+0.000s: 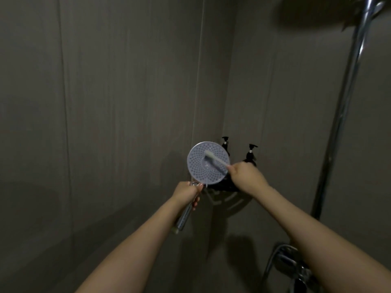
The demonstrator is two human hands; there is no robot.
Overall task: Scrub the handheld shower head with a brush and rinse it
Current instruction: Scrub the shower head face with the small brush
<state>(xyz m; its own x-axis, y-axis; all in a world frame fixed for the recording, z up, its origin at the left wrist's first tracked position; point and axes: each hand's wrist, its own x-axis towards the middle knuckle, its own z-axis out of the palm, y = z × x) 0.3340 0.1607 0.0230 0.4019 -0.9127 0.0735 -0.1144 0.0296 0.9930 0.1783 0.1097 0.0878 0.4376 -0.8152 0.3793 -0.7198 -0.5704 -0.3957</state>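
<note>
The handheld shower head (201, 168) is a round pale disc dotted with nozzle holes, its face turned toward me. My left hand (187, 193) grips its chrome handle just below the disc. A white toothbrush-like brush (215, 158) lies across the disc, bristles against the face near its centre. My right hand (245, 173) grips the brush handle at the disc's right edge.
Two dark pump bottles (250, 155) stand on a corner shelf (224, 197) behind the shower head. A chrome riser pipe (342, 115) runs up the right wall to a dark overhead shower (313, 11). The mixer tap (289, 263) sits at the lower right. Grey walls enclose the corner.
</note>
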